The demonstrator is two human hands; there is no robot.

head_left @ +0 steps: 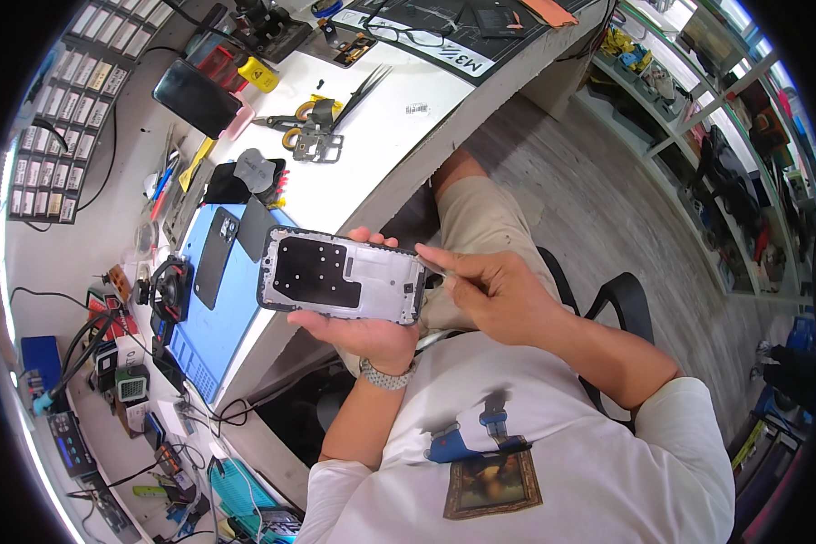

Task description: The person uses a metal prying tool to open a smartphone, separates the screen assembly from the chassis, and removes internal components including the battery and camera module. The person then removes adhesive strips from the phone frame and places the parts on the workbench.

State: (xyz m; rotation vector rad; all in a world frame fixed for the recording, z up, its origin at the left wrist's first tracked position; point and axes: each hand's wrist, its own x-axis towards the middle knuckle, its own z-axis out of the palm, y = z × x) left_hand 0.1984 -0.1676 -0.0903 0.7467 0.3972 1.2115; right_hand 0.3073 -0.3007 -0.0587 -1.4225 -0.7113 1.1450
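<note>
My left hand [369, 337] grips an empty phone frame [381, 283] from below, thumb along the near edge and fingertips showing past the far edge. The frame has a black rim, a silvery inside and a black panel [313, 272] with small light dots. At its right end is my right hand [491, 288], thumb and forefinger pinched together at the rim. Between those fingers shows something small and greyish, too little to name. The frame is held over my lap, beside the table edge.
Left of my hands lies a blue work mat [236, 295] with a dark phone back panel [216, 257] on it. Scissors [304, 116], tweezers [364, 91] and metal phone parts [317, 145] lie on the white table [385, 150]. A dark phone [197, 98] leans behind them. A black chair [627, 304] stands at right.
</note>
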